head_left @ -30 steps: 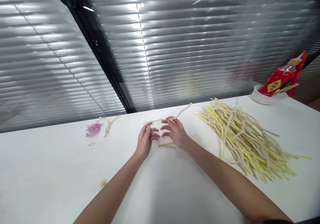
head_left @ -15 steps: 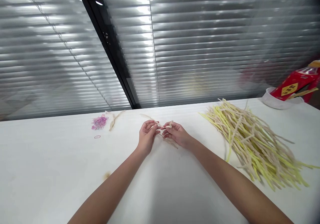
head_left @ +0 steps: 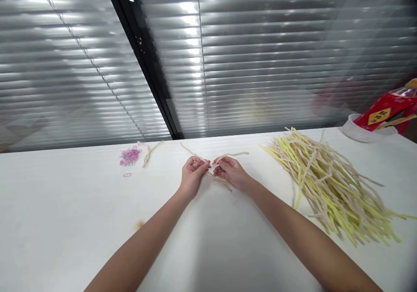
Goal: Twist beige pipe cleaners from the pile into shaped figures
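My left hand (head_left: 192,178) pinches a thin beige strand (head_left: 191,152) between thumb and fingers, its far end pointing up and left. Close beside it, my right hand (head_left: 233,174) is closed on another beige strand (head_left: 239,154), which sticks out to the right over the fingers. Beneath the hands, loose beige strand ends (head_left: 224,185) run down to the right just above the table. Where the strands meet between the fingertips is too small to make out.
On the white table (head_left: 81,214), a big pile of beige and yellow strands (head_left: 332,187) lies right. Far left are small purple-pink bands (head_left: 130,156), a single band (head_left: 127,175) and a beige strand bundle (head_left: 148,155). A red package (head_left: 381,109) leans over a white bowl (head_left: 355,132). Window blinds stand behind.
The strand at my right hand, earlier curled by the fingertips, now stretches out to the right. The left strand's far end shows more clearly. Both hands stay almost in place.
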Demonstrator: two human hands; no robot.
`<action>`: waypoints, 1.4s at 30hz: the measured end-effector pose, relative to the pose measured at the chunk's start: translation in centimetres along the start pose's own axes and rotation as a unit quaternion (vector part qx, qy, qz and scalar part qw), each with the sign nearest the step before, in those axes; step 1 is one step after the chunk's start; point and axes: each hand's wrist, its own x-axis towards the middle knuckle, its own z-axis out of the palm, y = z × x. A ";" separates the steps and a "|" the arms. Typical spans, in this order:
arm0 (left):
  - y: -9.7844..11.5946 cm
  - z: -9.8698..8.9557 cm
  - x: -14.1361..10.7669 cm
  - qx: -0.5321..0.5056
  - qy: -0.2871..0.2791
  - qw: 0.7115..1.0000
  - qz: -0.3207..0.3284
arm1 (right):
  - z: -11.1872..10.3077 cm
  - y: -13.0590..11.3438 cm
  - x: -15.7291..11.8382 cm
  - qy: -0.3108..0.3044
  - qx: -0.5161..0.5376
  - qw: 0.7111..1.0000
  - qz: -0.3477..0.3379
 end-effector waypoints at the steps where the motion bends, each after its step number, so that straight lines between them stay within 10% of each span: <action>1: 0.0 0.0 0.0 0.007 -0.008 1.000 0.001 | 0.0 0.1 0.1 -0.002 -0.003 1.000 0.003; 21: 0.2 -0.1 -0.1 0.029 -0.014 0.999 -0.027 | 1.1 -0.5 -0.9 0.033 -0.198 0.980 -0.011; 42: -0.3 -0.3 -0.4 0.120 -0.070 0.989 -0.052 | 0.5 -0.2 -0.7 0.018 -0.138 0.990 0.012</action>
